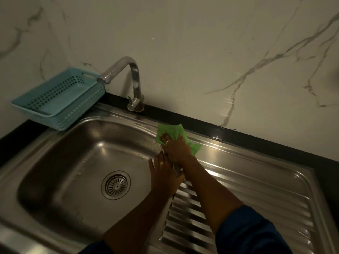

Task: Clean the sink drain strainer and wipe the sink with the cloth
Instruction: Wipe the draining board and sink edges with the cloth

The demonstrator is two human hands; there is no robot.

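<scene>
Wiping the sink's back corner, strainer already seated in the drain.

From the left: the blue basket (55, 101) is sitting off the basin on the dark surface (11, 140), clear of the work; the strainer (116, 185) is lying in the sink (77, 143) floor; the left hand (165, 171), fingers together, is bracing on the rim; the right hand (176, 147), fingers spread flat, is pressing the green cloth (170, 132) onto the ledge, probably to cover more steel.
</scene>
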